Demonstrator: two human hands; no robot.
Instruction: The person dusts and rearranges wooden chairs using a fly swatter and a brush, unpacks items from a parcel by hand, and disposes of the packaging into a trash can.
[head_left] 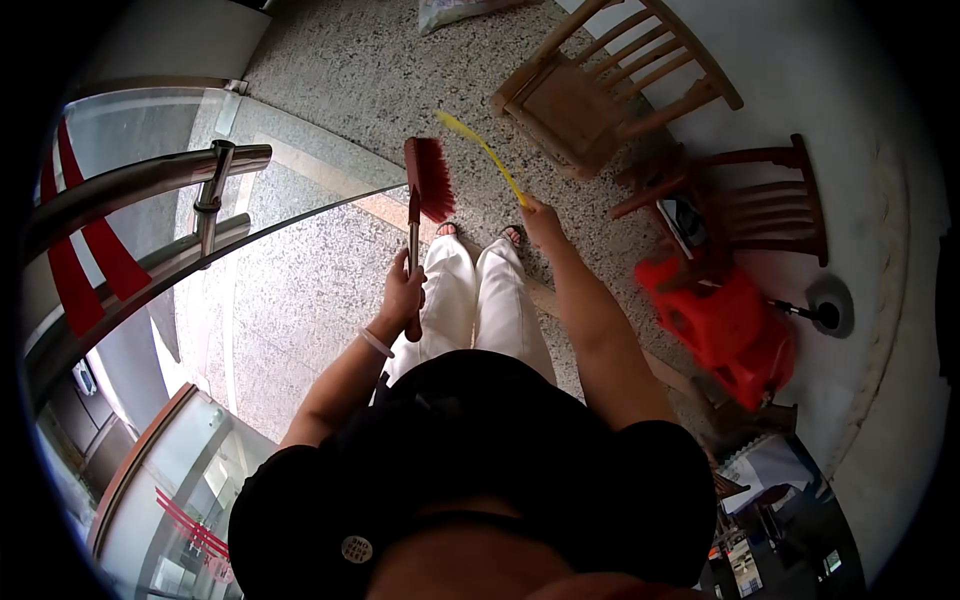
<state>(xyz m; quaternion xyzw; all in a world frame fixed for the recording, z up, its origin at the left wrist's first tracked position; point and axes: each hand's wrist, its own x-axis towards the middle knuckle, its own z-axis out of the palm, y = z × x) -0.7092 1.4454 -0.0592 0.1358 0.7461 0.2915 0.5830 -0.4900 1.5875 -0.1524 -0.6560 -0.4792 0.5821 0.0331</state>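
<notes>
I have the left hand (401, 292) wrapped around the handle of a brush (420, 176), with fingers and palm together on it. The end of the handle comes out below this hand, and the head of the brush points forward, away from the body. I believe it is held so in order that the head stays away from the white trousers (449, 290). The red bristles face toward the right side.

The right hand (543, 223) is clamped on the near end of a yellow stick (488, 153). The stick is thin and leans forward and to the left, so its far tip is near the brush head, but I see them apart. Holding it by the end perhaps gives a longer reach. From my distance the stick looks a little bent, though the wide lens curves many things, so I cannot be sure of its true shape.

To the left is a glass door (300, 255) with a metal handle (150, 190). To the right, a wooden chair (565, 108) and a red chair (770, 198) stand by the wall (880, 190), maybe to leave a way to the door. A red can (715, 320) is just beside the red chair.
</notes>
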